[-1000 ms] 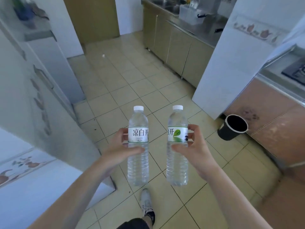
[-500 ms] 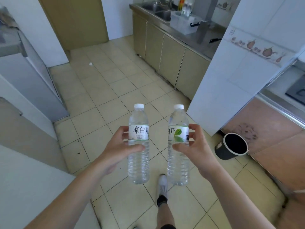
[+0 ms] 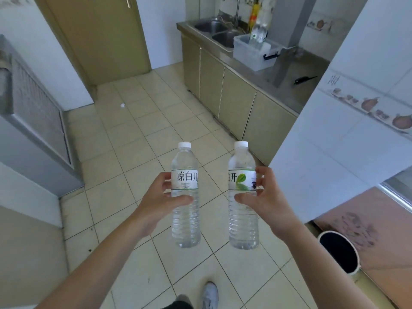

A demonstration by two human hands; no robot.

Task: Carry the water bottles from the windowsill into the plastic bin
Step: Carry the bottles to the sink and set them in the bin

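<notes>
I hold two clear water bottles upright in front of me over the tiled floor. My left hand (image 3: 159, 200) grips the left bottle (image 3: 185, 219) around its white label. My right hand (image 3: 265, 198) grips the right bottle (image 3: 243, 221), whose label shows a green leaf. Both have white caps. The clear plastic bin (image 3: 247, 56) with a dark latch stands far ahead on the steel counter beside the sink, and bottles (image 3: 258, 32) stick up out of it.
Beige cabinets (image 3: 225, 90) run under the counter on the right. A white tiled wall corner (image 3: 330, 152) juts out at right, with a black bucket (image 3: 338, 250) on the floor below it. A brown door (image 3: 98, 36) is ahead, and a grey appliance (image 3: 33, 121) is at left.
I have walked forward into the kitchen; the sink, counter and plastic bin have come into fuller view and nearer. Both bottles stay upright in my hands.
</notes>
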